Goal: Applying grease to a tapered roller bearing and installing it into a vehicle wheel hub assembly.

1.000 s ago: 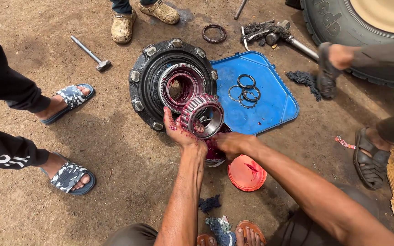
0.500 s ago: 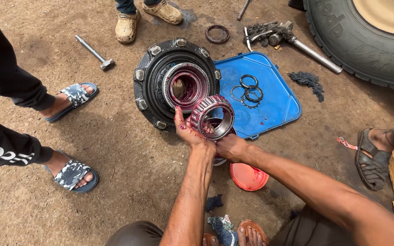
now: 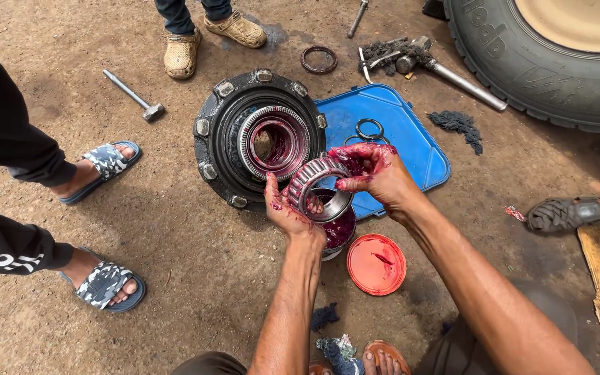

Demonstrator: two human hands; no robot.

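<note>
- The bearing, a ring of steel rollers smeared with red grease, has come up and turned since a second ago: it then sat lower, close against the wheel hub, with both hands cupped under it; now it is raised just off the hub's near rim, above the open grease tub.
- The right hand has shifted from under the ring to its top edge. Its fingers, thick with red grease, press on the upper rim, curled narrow over the rollers.
- The left hand holds the ring from below, thumb outside and fingers through the bore, a close clasp on the ring itself.
- My reading is that grease is being worked into the rollers, and the shift of the right hand marks a fresh portion being pushed in at a new spot on the ring.
- The ring has no long axis to speak of; its bore axis tilts up and toward the camera, away from the hub, so the open face looks at the person.
- The hub lies flat on the dirt, its greased bore facing straight up.
- Beyond the hub to the right lies a blue tray with loose rings on it.
- The orange lid lies on the ground on the near side of the hub, just beside the tub.
- A hammer lies left of the hub; a big tyre stands well to its right.
- Other people's sandalled feet stand left of the hub.
</note>
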